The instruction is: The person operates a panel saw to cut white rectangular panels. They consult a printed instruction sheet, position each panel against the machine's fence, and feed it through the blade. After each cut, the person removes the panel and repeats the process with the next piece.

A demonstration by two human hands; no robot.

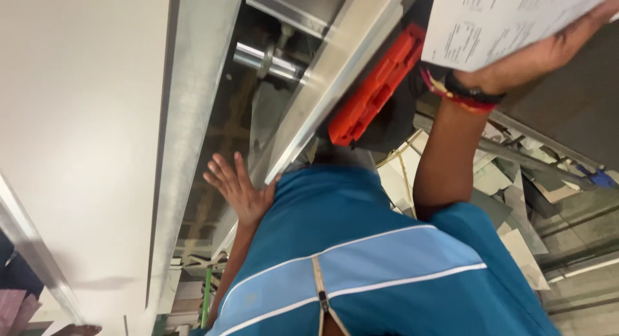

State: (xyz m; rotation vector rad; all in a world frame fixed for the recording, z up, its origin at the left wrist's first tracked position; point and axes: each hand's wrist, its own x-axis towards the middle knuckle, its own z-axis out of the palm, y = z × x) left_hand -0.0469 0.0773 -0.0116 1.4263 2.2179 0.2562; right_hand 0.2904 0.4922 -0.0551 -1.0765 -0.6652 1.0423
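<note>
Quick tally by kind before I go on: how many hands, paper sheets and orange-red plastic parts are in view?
Hands: 2, the left hand spread flat against the metal rail, and the right hand gripping the paper.
Paper sheet: 1
Orange-red plastic part: 1
Total: 4

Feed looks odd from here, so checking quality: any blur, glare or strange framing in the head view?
Head view: steeply tilted framing; the white panel is evenly bright, nearly featureless; mild glare on the metal rail; the sheet of paper in the right hand is slightly soft, print illegible; the left hand is fairly sharp; floor scraps dimmer.
</note>
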